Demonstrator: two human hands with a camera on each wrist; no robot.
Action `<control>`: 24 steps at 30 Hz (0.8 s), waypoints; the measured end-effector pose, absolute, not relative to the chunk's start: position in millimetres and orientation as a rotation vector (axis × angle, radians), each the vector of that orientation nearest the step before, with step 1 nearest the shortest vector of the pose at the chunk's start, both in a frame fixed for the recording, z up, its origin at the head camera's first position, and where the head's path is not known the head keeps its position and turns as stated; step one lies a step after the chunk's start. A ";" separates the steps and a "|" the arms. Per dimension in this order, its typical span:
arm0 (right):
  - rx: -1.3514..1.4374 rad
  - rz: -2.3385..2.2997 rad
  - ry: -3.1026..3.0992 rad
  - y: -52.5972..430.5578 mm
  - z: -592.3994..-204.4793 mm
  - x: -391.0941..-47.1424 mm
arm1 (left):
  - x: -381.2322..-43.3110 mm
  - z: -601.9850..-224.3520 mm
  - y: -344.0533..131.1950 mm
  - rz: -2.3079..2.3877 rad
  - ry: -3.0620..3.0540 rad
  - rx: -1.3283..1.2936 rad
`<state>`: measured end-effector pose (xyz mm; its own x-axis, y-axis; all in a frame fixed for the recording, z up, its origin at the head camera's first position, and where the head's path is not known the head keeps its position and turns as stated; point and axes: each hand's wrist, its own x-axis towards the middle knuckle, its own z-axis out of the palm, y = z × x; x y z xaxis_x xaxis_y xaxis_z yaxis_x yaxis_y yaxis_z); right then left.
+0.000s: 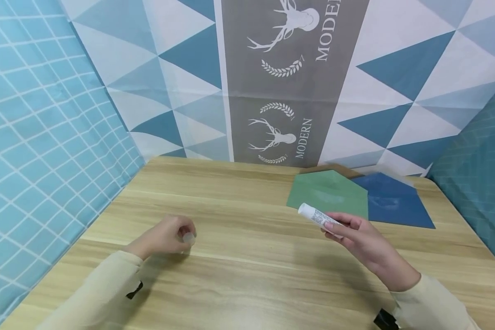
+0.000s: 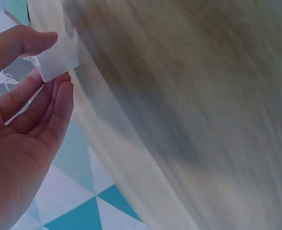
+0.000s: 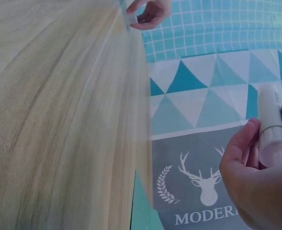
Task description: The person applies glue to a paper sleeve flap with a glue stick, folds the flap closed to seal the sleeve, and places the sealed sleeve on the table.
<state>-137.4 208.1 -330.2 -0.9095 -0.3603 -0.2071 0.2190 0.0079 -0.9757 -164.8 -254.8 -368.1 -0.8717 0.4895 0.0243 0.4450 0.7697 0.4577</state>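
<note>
My right hand [image 1: 369, 245] grips a white glue stick [image 1: 316, 215] with small print on its side, tilted up to the left above the table. In the right wrist view the tube [image 3: 270, 108] lies between thumb and fingers. My left hand [image 1: 167, 236] pinches a small white ribbed cap [image 2: 58, 57] between thumb and fingertips, over the left part of the table. Beyond the right hand lie a green envelope [image 1: 330, 190] and a blue envelope [image 1: 400, 204], flaps pointing away, each with a pale smear. The green one overlaps the blue.
Part of a brown envelope [image 1: 342, 171] shows behind the green one, and a pale sheet edge [image 1: 396, 175] behind the blue. The wooden table [image 1: 231, 284] meets a patterned cloth wall [image 1: 268, 91] at the back and a blue grid cloth [image 1: 45, 137] on the left.
</note>
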 end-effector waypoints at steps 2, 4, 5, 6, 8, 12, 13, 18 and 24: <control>-0.124 -1.947 1.905 207.8 -330.3 -138.0 | -163.8 -368.3 -253.1 0.695 2.857 0.752; -0.104 -1.943 1.913 207.6 -330.3 -138.4 | -162.8 -367.0 -249.7 0.691 2.835 0.746; -0.095 -1.943 1.913 207.5 -330.4 -138.6 | -162.0 -366.2 -247.9 0.686 2.822 0.744; -0.092 -1.940 1.913 207.5 -330.6 -138.7 | -161.5 -365.4 -246.2 0.691 2.802 0.746; -0.088 -1.939 1.909 207.4 -331.0 -138.8 | -159.7 -364.1 -243.5 0.688 2.775 0.763; -0.089 -1.932 1.910 207.4 -331.4 -138.7 | -156.6 -361.6 -239.5 0.682 2.746 0.802; -0.089 -1.934 1.908 207.4 -331.3 -138.3 | -156.3 -360.9 -238.6 0.677 2.743 0.815; -0.152 -1.908 1.924 206.1 -330.3 -132.2 | -155.9 -357.0 -233.2 0.616 2.739 0.816; -0.222 -1.810 2.006 197.2 -326.2 -120.5 | -156.8 -341.2 -221.2 0.505 2.776 0.816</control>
